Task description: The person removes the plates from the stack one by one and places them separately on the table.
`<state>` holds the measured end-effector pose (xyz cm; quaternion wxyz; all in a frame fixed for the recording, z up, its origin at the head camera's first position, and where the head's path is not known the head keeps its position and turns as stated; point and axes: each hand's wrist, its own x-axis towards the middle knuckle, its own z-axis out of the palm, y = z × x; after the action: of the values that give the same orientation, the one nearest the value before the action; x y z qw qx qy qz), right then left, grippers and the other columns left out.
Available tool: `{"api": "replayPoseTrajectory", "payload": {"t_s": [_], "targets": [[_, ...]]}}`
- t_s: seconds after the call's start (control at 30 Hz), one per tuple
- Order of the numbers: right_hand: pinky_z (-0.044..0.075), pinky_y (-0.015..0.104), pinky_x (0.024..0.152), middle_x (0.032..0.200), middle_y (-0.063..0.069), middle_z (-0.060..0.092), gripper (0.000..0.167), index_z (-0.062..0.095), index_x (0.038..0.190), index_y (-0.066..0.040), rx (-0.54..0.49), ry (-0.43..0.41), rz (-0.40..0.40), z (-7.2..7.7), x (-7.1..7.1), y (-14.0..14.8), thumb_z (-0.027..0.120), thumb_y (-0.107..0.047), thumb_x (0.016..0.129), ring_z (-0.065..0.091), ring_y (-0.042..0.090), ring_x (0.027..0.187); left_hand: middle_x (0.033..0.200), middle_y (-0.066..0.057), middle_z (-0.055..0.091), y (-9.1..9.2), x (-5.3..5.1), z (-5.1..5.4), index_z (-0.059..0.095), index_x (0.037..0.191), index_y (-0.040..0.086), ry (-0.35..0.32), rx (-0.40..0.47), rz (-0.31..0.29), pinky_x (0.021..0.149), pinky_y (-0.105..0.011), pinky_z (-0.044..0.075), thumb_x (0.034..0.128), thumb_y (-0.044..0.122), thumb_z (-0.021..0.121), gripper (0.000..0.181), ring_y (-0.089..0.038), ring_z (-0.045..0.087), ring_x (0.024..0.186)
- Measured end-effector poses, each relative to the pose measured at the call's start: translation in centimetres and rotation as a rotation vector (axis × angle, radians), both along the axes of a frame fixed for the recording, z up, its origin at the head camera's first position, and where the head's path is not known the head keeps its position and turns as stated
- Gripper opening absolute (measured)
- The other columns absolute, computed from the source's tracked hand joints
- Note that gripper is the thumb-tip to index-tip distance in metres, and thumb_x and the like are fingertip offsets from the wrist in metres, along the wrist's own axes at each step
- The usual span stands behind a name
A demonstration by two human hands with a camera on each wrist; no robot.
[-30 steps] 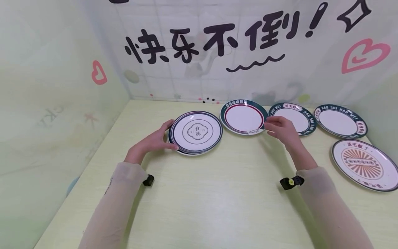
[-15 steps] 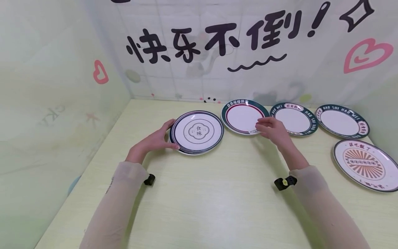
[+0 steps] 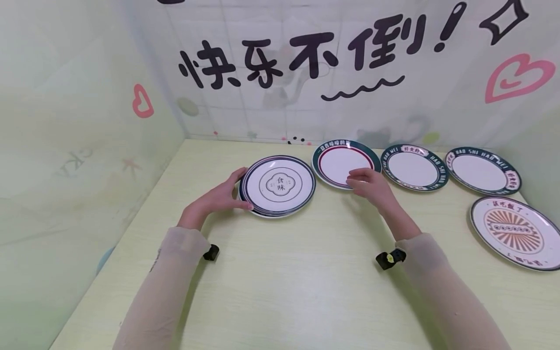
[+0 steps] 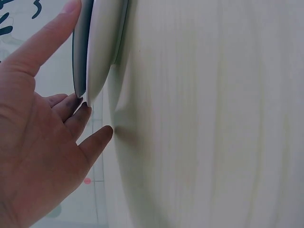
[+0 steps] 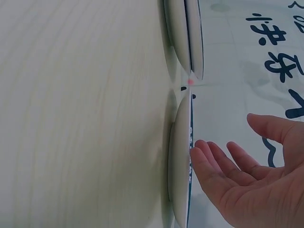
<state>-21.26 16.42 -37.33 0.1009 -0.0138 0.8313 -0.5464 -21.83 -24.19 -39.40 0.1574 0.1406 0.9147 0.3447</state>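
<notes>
My left hand (image 3: 218,198) grips the left edge of a small stack of plates (image 3: 285,187), its thumb on the near rim and its fingers at the far side. The left wrist view shows the hand (image 4: 45,142) against the rims of two stacked plates (image 4: 102,52), one above the other. Just right of the stack lies a green-rimmed plate with a red ring (image 3: 341,163). Over its right front part hovers my right hand (image 3: 378,194), holding nothing. In the right wrist view this hand (image 5: 256,175) has relaxed, spread fingers beside the plate (image 5: 179,156).
Two more green-rimmed plates (image 3: 415,167) (image 3: 481,171) stand in the row to the right. A plate with an orange sunburst (image 3: 512,231) lies nearer, at the right edge. A printed wall (image 3: 280,112) rises behind the pale table (image 3: 288,282).
My right hand has moved left, from the red-ringed plate's right edge to over its front part. My left hand keeps its grip on the stack, and the plates stay in place.
</notes>
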Motion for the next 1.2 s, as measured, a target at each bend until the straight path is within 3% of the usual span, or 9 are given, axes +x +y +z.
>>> {"api": "replayPoseTrajectory", "payload": {"t_s": [0.2, 0.4, 1.2], "targets": [[0.055, 0.031, 0.101, 0.141, 0.022, 0.055, 0.047, 0.048, 0.141, 0.003, 0.0, -0.024, 0.019, -0.3, 0.0, -1.0, 0.057, -0.019, 0.101, 0.056, 0.029, 0.123, 0.169, -0.009, 0.01, 0.0, 0.0, 0.0, 0.002, 0.161, 0.017, 0.001, -0.009, -0.001, 0.127, -0.056, 0.01, 0.0778, 0.04, 0.085, 0.12, -0.033, 0.006, 0.157], [0.051, 0.044, 0.107, 0.14, 0.024, 0.056, 0.046, 0.049, 0.14, 0.004, -0.007, -0.024, 0.031, -0.4, 0.0, -2.1, 0.057, -0.018, 0.1, 0.056, 0.033, 0.124, 0.169, -0.009, 0.011, 0.0, -0.1, -0.1, 0.003, 0.161, 0.016, 0.011, -0.006, -0.008, 0.127, -0.056, 0.01, 0.0779, 0.039, 0.085, 0.119, -0.032, 0.007, 0.157], [0.056, 0.038, 0.1, 0.136, 0.02, 0.06, 0.042, 0.055, 0.136, 0.001, -0.006, -0.056, 0.065, -1.6, 0.2, -6.3, 0.062, -0.018, 0.099, 0.062, 0.032, 0.12, 0.169, -0.009, 0.01, -0.1, -0.1, -0.1, 0.001, 0.161, 0.015, 0.008, -0.007, -0.005, 0.127, -0.056, 0.009, 0.0765, 0.041, 0.085, 0.122, -0.033, 0.005, 0.157]]}}
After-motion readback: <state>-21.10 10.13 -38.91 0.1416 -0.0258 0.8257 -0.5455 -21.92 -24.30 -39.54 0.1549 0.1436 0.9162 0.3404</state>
